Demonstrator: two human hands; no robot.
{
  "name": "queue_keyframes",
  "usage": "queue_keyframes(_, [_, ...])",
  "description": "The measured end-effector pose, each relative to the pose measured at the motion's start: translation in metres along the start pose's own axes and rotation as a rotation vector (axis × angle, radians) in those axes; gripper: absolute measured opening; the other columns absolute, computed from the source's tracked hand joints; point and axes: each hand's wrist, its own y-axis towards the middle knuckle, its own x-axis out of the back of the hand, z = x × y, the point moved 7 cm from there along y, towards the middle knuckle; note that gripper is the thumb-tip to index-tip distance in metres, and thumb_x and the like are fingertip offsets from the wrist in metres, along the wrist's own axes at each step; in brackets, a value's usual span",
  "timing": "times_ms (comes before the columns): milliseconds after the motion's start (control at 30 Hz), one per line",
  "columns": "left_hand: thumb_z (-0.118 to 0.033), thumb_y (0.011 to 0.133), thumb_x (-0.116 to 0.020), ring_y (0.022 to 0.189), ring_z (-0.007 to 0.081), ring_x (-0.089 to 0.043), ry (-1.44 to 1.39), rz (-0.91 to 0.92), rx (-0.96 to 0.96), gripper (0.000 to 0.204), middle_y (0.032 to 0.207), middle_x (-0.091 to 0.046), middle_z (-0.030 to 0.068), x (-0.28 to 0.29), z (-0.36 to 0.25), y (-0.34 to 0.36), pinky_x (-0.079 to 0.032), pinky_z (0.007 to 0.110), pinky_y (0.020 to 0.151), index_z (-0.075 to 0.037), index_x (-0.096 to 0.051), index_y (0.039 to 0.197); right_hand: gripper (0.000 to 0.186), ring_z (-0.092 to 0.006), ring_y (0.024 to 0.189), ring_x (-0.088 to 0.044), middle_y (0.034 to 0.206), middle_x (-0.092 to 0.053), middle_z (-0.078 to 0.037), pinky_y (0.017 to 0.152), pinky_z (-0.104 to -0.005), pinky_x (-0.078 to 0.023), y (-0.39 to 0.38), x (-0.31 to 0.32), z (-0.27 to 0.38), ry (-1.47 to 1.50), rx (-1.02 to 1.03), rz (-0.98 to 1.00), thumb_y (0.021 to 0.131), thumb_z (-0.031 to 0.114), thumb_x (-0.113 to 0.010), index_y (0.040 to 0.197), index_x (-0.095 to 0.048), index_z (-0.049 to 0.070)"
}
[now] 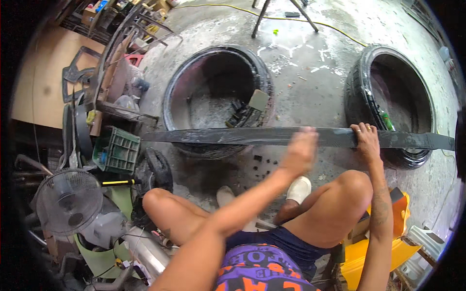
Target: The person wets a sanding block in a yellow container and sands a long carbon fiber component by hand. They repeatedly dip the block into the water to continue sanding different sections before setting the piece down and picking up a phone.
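Note:
A long, dark grey strip-like panel [218, 136] lies across two black tyres, the left tyre [177, 82] and the right tyre [357, 89]. Pale dusty smears mark its surface. My right hand [367, 140] grips the strip near the right tyre, fingers over its far edge. Over the middle of the strip is my left hand [299, 151], smeared by motion; its fingers and anything under them cannot be made out. A small beige block [258, 100] and several dark pieces [237, 114] sit at the left tyre's right side. Something green [387, 121] rests inside the right tyre.
To my left stand a green crate [119, 150], a wire-caged fan [70, 201] and a wooden board [46, 87]. Yellow panels [359, 264] lie by my right side. Small dark bits [257, 158] dot the floor below the strip. A yellow cable [335, 28] crosses the far floor near metal legs [261, 19].

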Motion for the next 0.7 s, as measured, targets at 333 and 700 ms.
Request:
queue_keyframes(333, [-0.013,0.096,-0.049,0.126,0.0429,-0.054,0.240,-0.231,0.423,0.036,0.129,-0.058,0.0296,0.140,0.162,-0.096,-0.039,0.048,0.111,0.008,-0.055,0.125,0.042,-0.0304,0.105,-0.054,0.102,-0.056,-0.010,0.097,-0.0428,-0.039,-0.005,0.000,-0.004,-0.032,-0.001,0.018,0.078,0.007,-0.056,0.120,-0.057,0.014])
queue_keyframes(700, [-0.007,0.094,-0.049,0.119,0.0443,-0.056,0.194,-0.172,0.281,0.038,0.124,-0.060,0.0302,0.117,0.158,-0.085,-0.042,0.048,0.107,0.011,-0.054,0.126,0.042,-0.0301,0.105,-0.054,0.102,-0.056,-0.010,0.096,-0.0428,-0.039,-0.006,-0.009,-0.010,-0.062,-0.010,0.039,0.075,0.006,-0.059,0.117,-0.057,0.013])
